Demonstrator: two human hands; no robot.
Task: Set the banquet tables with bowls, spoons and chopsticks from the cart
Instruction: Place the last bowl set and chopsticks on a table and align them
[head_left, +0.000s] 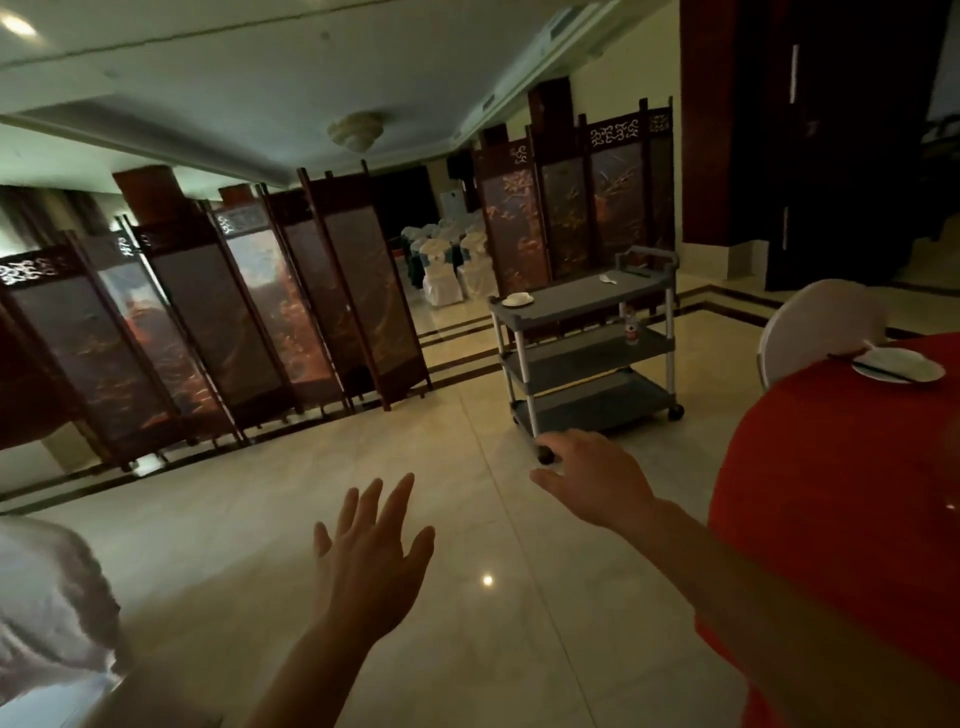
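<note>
Both hands are up in front of the person over the pale tiled floor (467, 519); the left hand (371, 551) is wide open, fingers spread and straight, nothing in it; the right hand (592, 483) is stretched further ahead, fingers loose and apart, thumb out to the side, also holding nothing. Ahead stands the grey three-shelf cart (582, 296), well apart from both hands, though the right hand overlaps its near wheel in this view; on its top shelf a white bowl (518, 299) sits at the left corner and a white spoon (608, 280) lies toward the handle end; a small bottle (631, 330) stands on the middle shelf. To the right is the round table (831, 467) in its red cloth; near its far edge rests a white dish (906, 366) with dark chopsticks (878, 368) laid across it; a white chair (815, 322) is tucked in behind. Dark folding screens (208, 322) line the left side; white-covered chairs (452, 260) show in the gap beyond.
</note>
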